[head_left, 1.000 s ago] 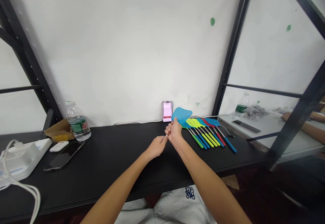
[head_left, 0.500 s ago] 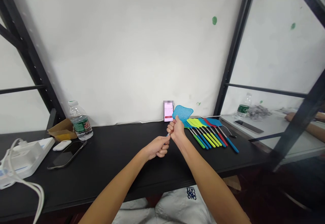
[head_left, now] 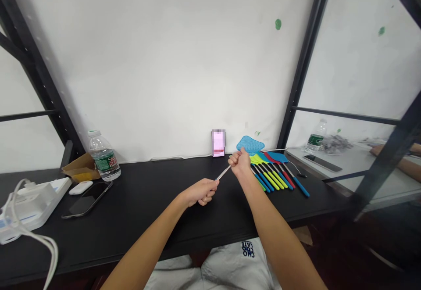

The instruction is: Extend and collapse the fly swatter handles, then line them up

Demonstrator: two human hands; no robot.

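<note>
Black desk (head_left: 148,211) spans the foreground, its front edge just beyond light trousers (head_left: 230,268). Above it, the left grip (head_left: 201,191) is closed around the lower end of a blue swatter (head_left: 250,144); its handle is mostly hidden. Ahead and to the right, the right grip (head_left: 240,162) closes on the shaft near the mesh head. Bare metal shows between them, so the spread hold probably steadies both ends while the head tilts up clear of the desk.

Right of both grips, more swatters (head_left: 272,178) lie side by side, handles toward the person, perhaps so each is easy to pick up. Well left of the left grip are a dark phone (head_left: 87,200), a white case (head_left: 80,188) and a bottle (head_left: 107,163). Past the grips, a lit phone (head_left: 218,144) stands upright near the white wall (head_left: 177,62), apparently propped for its screen to be seen.
</note>
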